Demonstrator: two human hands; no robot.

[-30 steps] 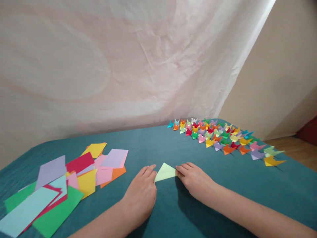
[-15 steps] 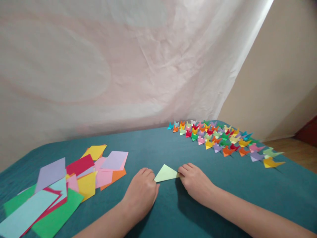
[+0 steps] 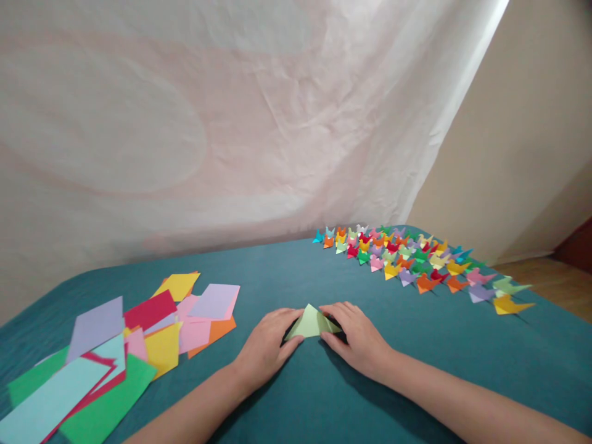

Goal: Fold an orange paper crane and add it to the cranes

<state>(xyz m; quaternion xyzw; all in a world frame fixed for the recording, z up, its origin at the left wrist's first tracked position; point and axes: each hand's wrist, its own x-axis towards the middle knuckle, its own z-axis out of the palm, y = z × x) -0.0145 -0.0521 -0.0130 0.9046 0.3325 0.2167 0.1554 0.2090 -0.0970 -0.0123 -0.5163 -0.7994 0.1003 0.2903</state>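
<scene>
A pale green folded paper triangle [image 3: 309,322] lies on the table in front of me, its peak pointing away. My left hand [image 3: 268,339] has the paper's left corner between thumb and fingers. At the other side, my right hand [image 3: 358,339] pinches the right part, which is bent and shaded beside the fold. The fingers of both hands partly cover the paper's ends.
Loose coloured paper sheets [image 3: 160,351] overlap on the left of the teal-covered table [image 3: 287,394]. Rows of small folded paper birds [image 3: 407,262] stand at the back right. Behind the table hangs a pale pink and white cloth [image 3: 259,123].
My right hand has moved left and my fingers on both hands have spread around the paper. The triangle's right side, flat before, is now bent.
</scene>
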